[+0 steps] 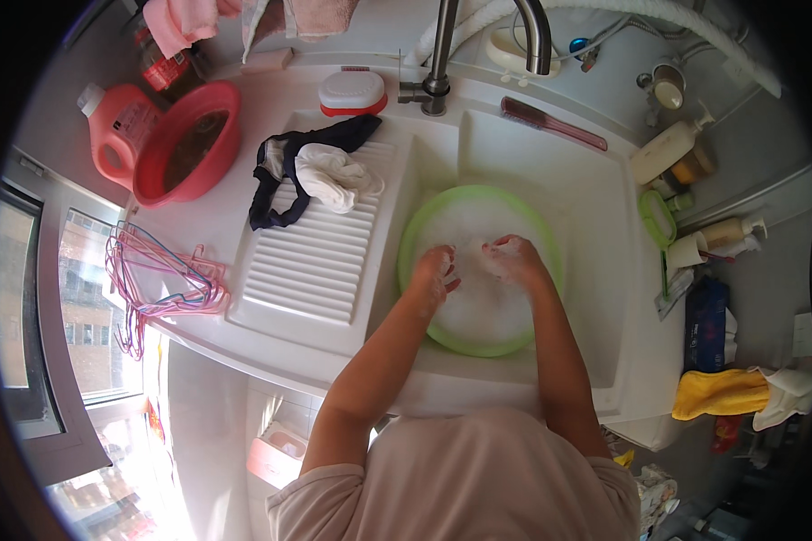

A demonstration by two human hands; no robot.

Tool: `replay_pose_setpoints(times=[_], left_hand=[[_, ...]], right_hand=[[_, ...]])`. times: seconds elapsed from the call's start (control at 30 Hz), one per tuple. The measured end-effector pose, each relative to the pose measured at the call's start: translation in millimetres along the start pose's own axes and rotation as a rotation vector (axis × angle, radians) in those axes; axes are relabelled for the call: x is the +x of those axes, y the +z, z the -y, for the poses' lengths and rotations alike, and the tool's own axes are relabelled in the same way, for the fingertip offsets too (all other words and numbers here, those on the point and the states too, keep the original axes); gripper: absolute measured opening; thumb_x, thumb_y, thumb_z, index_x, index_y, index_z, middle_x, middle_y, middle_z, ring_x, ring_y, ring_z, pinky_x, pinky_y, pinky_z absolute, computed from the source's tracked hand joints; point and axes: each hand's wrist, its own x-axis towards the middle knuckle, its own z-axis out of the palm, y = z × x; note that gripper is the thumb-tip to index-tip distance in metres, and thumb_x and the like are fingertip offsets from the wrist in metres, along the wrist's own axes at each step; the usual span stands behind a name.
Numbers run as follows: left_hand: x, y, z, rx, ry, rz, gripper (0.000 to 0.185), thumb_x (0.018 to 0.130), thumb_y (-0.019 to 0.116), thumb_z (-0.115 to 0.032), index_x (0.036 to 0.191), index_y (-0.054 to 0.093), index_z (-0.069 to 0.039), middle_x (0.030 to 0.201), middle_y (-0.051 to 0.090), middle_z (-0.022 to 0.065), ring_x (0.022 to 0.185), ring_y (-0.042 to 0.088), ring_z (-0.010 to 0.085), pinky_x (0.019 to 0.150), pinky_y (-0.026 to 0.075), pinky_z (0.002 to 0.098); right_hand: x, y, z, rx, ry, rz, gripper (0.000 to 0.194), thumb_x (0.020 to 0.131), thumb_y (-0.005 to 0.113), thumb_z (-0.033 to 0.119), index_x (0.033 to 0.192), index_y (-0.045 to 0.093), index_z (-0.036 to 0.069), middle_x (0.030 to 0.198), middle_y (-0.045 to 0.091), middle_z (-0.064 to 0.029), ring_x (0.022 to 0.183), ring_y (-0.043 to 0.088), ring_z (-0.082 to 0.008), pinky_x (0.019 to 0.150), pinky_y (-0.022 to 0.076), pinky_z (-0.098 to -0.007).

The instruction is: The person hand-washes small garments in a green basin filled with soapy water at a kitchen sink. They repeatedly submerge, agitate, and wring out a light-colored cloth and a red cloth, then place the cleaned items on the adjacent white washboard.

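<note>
A round green plastic basin [416, 223] full of soapy, foamy water stands in the white sink [595, 270]. Over the left part of the foam is my left hand [438, 270], fingers curled and wet with suds. My right hand [513, 259] is at the right part of the foam, its fingers bent together; something pale may be at the fingertips, but the suds hide it. What lies under the foam cannot be seen. On the ribbed washboard [304, 270] to the left, a bunched white cloth [335, 177] rests against a dark navy garment [291, 159].
A grey metal faucet [436, 81] rises behind the sink, with a long-handled brush [555, 123] on the rim. At left are a red basin [230, 122], a pink detergent jug [118, 128] and plastic hangers [169, 270]. Pump bottles [666, 152] line the right side.
</note>
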Motion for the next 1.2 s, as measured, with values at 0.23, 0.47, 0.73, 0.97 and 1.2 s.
replay_pose_setpoints(times=[0.23,0.47,0.73,0.97,1.2], left_hand=[[-33,14,-3,-0.379,-0.090,0.551,0.041,0.086,0.051,-0.046,0.111,0.050,-0.013,0.105,0.056,0.0087,0.102,0.053,0.0255,0.090,0.043,0.0445],[-21,-1,10,-0.525,0.013,0.962,0.037,0.092,0.039,-0.041,0.096,0.054,-0.008,0.089,0.056,0.0073,0.083,0.056,0.0238,0.076,0.048,0.0363],[-37,14,4,-0.337,0.091,0.530,0.029,0.091,0.043,-0.027,0.112,0.051,-0.009,0.110,0.056,0.0072,0.101,0.055,0.0222,0.089,0.044,0.0347],[-41,18,-3,-0.341,0.110,0.292,0.046,0.089,0.043,-0.046,0.113,0.051,-0.007,0.107,0.058,0.0094,0.099,0.056,0.0245,0.086,0.046,0.0414],[-74,22,-31,-0.362,-0.035,0.218,0.048,0.086,0.043,-0.055,0.113,0.051,-0.015,0.103,0.057,0.0079,0.097,0.055,0.0276,0.084,0.044,0.0449]], right_hand=[[-87,2,73,-0.045,-0.616,-0.120,0.043,0.070,0.073,0.018,0.104,0.050,0.004,0.099,0.052,-0.0141,0.082,0.057,-0.0215,0.067,0.0487,-0.0295],[-107,68,70,-0.433,-0.859,-0.409,0.034,0.069,0.068,0.010,0.098,0.053,0.006,0.109,0.045,-0.0156,0.094,0.055,-0.0349,0.077,0.0468,-0.0407],[-28,41,56,-0.158,-0.375,-0.407,0.016,0.077,0.058,0.019,0.082,0.055,0.003,0.080,0.058,-0.0178,0.076,0.056,-0.0372,0.066,0.0440,-0.0427],[1,43,-8,0.521,-0.095,-0.149,0.025,0.087,0.046,0.027,0.085,0.054,0.004,0.067,0.053,-0.0080,0.055,0.049,-0.0207,0.054,0.0418,-0.0297],[-89,57,60,0.294,-0.579,0.012,0.028,0.087,0.051,0.019,0.113,0.059,0.010,0.113,0.056,-0.0066,0.095,0.054,-0.0162,0.063,0.0473,-0.0258]])
